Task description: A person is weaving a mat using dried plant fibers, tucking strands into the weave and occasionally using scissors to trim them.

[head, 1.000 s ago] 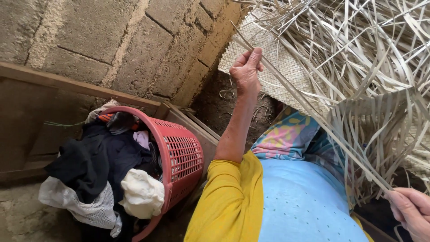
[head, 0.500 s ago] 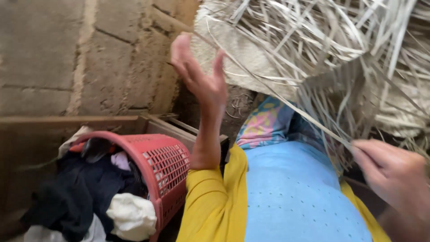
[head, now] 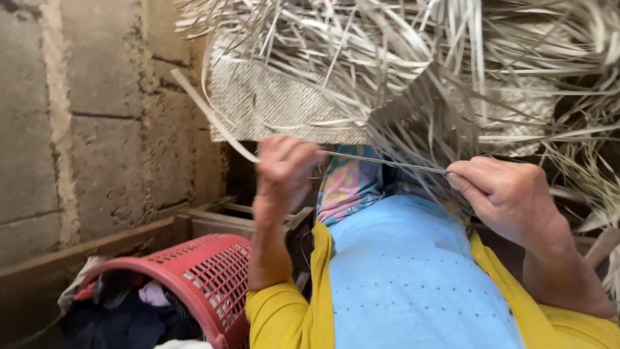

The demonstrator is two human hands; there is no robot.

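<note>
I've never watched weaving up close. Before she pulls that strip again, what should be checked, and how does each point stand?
1. Left hand grips the strip: ok.
2. Right hand pinches its other end: ok.
3. Strip taut between the hands: ok.
4. Strip free of the loose strands above: cannot tell.
5. Woven mat stays put: cannot tell.
6. Red basket apart from the hands: ok.

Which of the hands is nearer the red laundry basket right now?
Left. The left hand is raised just above and right of the red laundry basket, gripping a pale strip; the right hand pinches that strip across the lap, much farther away.
</note>
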